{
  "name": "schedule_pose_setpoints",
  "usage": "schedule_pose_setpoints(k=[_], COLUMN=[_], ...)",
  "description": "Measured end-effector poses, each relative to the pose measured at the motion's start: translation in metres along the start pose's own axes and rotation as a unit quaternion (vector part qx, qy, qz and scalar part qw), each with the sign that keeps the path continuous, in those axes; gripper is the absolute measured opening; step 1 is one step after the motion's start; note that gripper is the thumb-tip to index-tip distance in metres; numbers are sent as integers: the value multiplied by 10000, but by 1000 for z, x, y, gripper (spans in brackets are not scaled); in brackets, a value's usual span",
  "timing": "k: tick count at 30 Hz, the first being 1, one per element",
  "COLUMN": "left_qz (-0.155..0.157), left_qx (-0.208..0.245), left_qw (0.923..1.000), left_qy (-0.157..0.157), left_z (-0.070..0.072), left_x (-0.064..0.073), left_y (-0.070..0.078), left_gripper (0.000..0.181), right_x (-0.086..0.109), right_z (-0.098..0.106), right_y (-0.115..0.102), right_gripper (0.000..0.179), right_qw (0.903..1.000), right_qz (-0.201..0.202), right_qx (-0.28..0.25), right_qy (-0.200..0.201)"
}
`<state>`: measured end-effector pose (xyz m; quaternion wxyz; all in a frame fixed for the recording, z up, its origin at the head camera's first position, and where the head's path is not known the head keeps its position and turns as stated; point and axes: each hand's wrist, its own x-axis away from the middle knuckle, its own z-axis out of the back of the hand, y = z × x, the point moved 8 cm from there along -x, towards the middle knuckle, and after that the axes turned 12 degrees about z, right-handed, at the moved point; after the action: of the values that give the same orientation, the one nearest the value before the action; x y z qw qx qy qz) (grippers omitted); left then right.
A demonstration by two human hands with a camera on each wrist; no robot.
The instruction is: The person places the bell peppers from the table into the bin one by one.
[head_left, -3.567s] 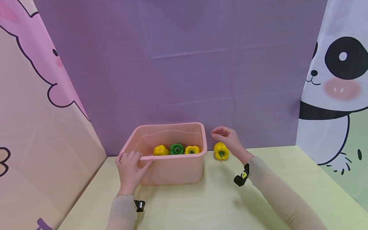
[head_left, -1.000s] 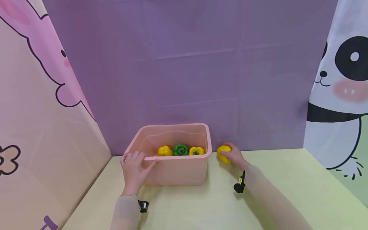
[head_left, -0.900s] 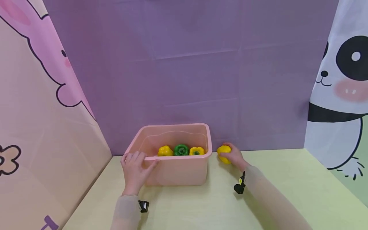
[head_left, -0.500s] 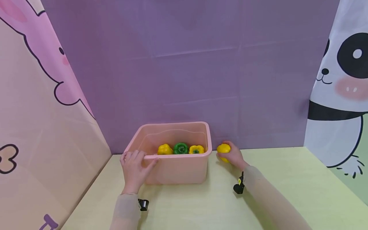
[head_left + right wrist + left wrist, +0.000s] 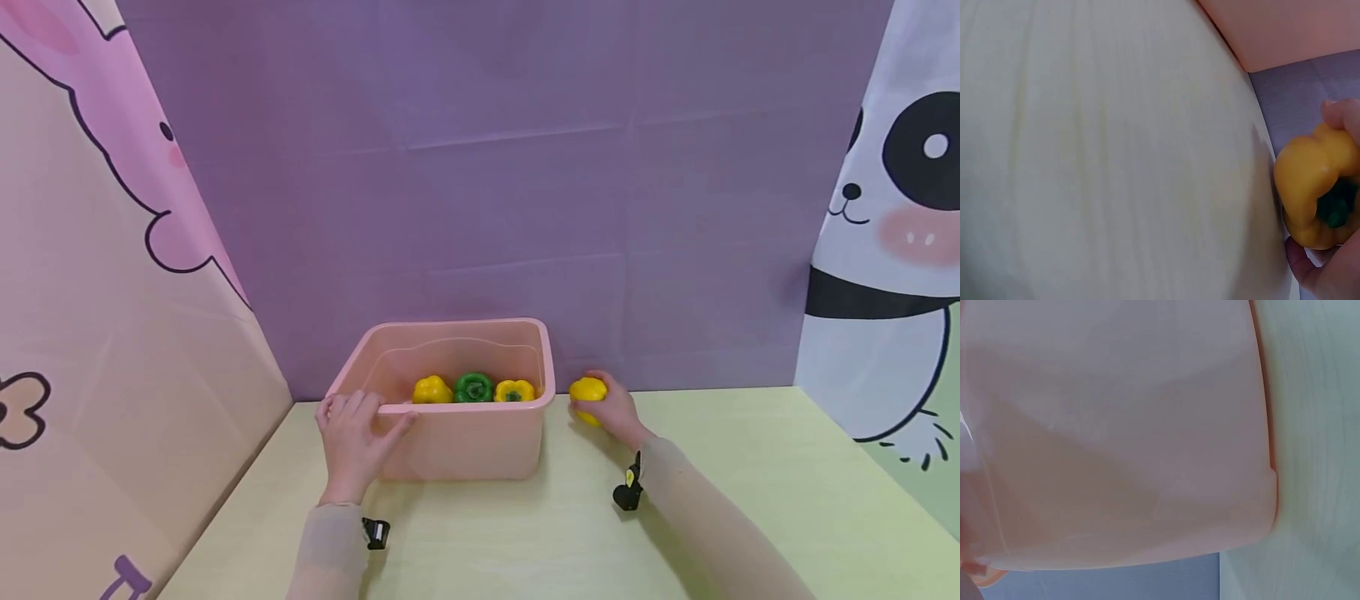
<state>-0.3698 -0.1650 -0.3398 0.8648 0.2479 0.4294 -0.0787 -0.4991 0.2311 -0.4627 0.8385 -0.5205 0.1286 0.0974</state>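
Note:
My left hand [image 5: 352,446] grips the front-left rim of a pink plastic bin [image 5: 465,442], fingers over the edge and thumb along the outer front. In the left wrist view the bin's wall [image 5: 1122,444] fills most of the picture. Inside the bin sit a yellow bell pepper [image 5: 432,390], a green bell pepper [image 5: 474,387] and another yellow one near the right wall [image 5: 514,391]. To the right of the bin, my right hand [image 5: 617,412] holds a yellow bell pepper [image 5: 587,390] by its sides. Its green stem [image 5: 1336,203] shows in the right wrist view.
The bin stands on a pale wooden table [image 5: 510,542], near its back edge. Behind rises a purple cloth backdrop [image 5: 480,183]. Printed cloths hang at both sides, with a pink animal [image 5: 120,133] on the left and a panda [image 5: 900,217] on the right.
My right hand has come down from above the lone yellow bell pepper and taken hold of it; its stem has turned from the head view. My left hand stays on the rim.

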Motion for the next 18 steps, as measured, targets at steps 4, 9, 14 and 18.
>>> schedule_pose_setpoints(k=[4,9,14,18], left_qz=[-17,-42,-68,-50], left_qx=[3,-8,13,-6], left_qw=[10000,10000,10000,10000], left_qy=[34,32,71,50], left_z=[0,-2,-3,-3], left_x=[-1,0,0,0], left_y=[1,0,-2,-3], left_gripper=[60,59,58,57], right_x=[-1,-2,-2,-2], right_z=[5,11,12,13], right_y=[2,-1,-8,-13], right_gripper=[69,68,67,67], right_qw=[10000,9999,9996,9994], right_qz=[15,106,272,327], right_qx=[-25,-73,-116,-135], right_qy=[-3,53,30,-23])
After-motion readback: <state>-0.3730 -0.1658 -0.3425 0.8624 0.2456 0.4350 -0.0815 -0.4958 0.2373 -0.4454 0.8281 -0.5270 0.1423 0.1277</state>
